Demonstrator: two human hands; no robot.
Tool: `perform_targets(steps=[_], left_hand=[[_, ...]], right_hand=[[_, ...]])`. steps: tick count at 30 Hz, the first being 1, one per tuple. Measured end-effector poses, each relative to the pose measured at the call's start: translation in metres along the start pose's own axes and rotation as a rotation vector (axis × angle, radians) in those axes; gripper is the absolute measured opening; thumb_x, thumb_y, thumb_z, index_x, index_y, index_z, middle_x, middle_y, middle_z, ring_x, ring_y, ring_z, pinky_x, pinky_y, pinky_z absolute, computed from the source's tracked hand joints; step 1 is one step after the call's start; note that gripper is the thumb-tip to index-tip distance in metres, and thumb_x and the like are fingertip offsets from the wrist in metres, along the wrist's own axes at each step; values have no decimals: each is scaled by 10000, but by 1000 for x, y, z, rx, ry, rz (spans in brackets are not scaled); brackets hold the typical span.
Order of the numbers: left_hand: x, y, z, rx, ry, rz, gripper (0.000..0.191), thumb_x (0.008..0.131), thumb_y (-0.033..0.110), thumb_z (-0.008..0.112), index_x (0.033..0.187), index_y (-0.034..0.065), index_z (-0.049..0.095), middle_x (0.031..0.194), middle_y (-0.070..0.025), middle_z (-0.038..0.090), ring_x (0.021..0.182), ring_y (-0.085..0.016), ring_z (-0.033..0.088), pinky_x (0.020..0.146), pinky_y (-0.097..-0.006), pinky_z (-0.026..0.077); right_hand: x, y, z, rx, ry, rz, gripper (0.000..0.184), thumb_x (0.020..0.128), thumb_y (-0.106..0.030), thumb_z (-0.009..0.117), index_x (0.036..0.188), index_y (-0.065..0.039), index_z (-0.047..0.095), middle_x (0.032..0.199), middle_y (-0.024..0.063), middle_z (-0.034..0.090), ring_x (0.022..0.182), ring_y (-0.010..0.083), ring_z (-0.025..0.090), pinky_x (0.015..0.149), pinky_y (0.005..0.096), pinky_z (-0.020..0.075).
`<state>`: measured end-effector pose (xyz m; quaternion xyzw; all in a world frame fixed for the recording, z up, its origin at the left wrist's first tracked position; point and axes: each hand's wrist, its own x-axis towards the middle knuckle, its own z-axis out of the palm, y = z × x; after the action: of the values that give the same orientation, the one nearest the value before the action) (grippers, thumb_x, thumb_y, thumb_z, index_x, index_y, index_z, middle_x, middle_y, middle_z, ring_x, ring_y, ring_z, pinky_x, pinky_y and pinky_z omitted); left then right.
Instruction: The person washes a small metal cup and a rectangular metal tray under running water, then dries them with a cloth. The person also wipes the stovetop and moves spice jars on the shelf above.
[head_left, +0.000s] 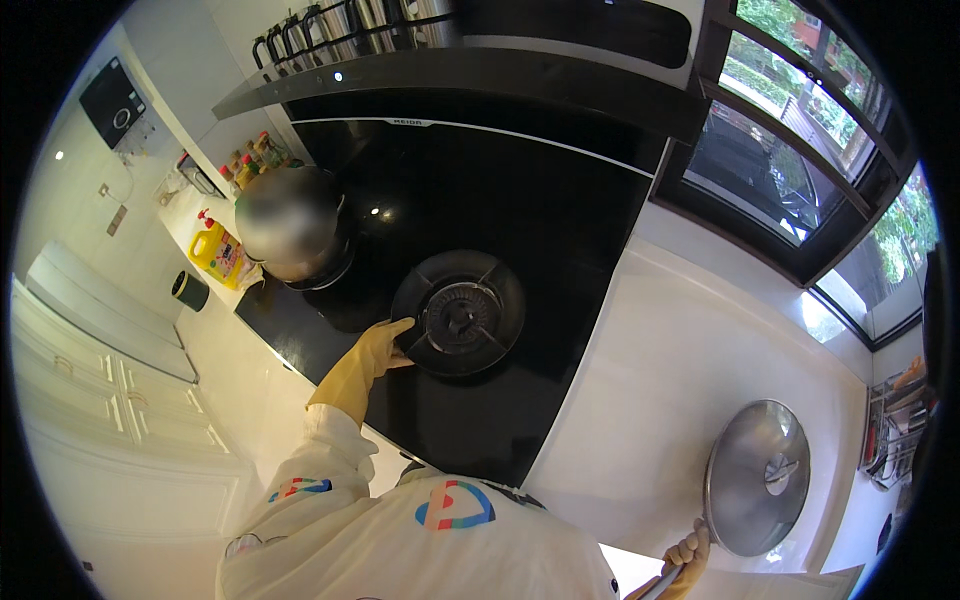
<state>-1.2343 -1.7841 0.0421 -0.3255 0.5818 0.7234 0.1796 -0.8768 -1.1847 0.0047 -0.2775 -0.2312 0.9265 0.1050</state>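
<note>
My left hand (379, 347), in a yellow rubber glove, grips the left rim of a round black pan support (501, 279). This ring sits around a gas burner (462, 318) on the black glass hob (442, 427). My right hand (688, 553), also gloved, is at the lower right with its fingers closed around a grey handle (663, 583). Just beyond those fingers is a round metal lid (739, 487) with a knob, over the white countertop (637, 397). Whether a pan lies under the lid is hidden.
A large metal pot (289, 225) stands on the hob's left burner. Beside it are a yellow pump bottle (219, 251), several spice jars (262, 154) and a dark cup (190, 291). A range hood (465, 71) overhangs the back. A wire rack (896, 427) stands far right, below the window (772, 150).
</note>
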Motion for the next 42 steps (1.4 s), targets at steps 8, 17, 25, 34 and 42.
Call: perform_targets(steps=[8,17,25,34,42], left_hand=[[26,-2,-16,-8,50,113,261,921,98,659,1170,108,582,1090,-89,663,943,-264,690,779,-464,621],[-72,23,50,199,174,285,302,870,39,658,1170,11,642,1068,-143,703,992,-271,695,839,-452,602],[-49,-23,188,232,-369,195,251,880,112,671,1121,44,687,1031,-142,710,847,-259,716,743,-411,613],[-34,-118,328,345,-552,-36,324,879,95,692,1159,-47,609,1076,-173,681,965,-312,686,781,-433,600],[-15,-153,374,316,-887,-76,423,899,248,659,1225,-14,598,1105,-179,688,923,-297,691,802,-427,579]], right_hand=[[20,-22,-23,-1,142,36,216,1079,-268,462,1148,-91,565,637,-63,362,470,68,293,434,240,296],[24,-9,-10,-66,487,-102,236,1049,-331,490,1136,-134,586,591,-115,300,393,16,242,347,172,263],[32,1,10,52,88,-146,262,1083,-213,441,1215,-30,576,565,-98,238,393,26,210,367,189,216],[46,-26,-20,235,-67,-97,174,1093,-223,403,1067,-97,520,586,-94,210,417,24,203,361,193,214],[93,-74,-34,56,-13,-49,219,1062,-286,481,1165,-125,588,704,-60,488,539,81,437,509,247,409]])
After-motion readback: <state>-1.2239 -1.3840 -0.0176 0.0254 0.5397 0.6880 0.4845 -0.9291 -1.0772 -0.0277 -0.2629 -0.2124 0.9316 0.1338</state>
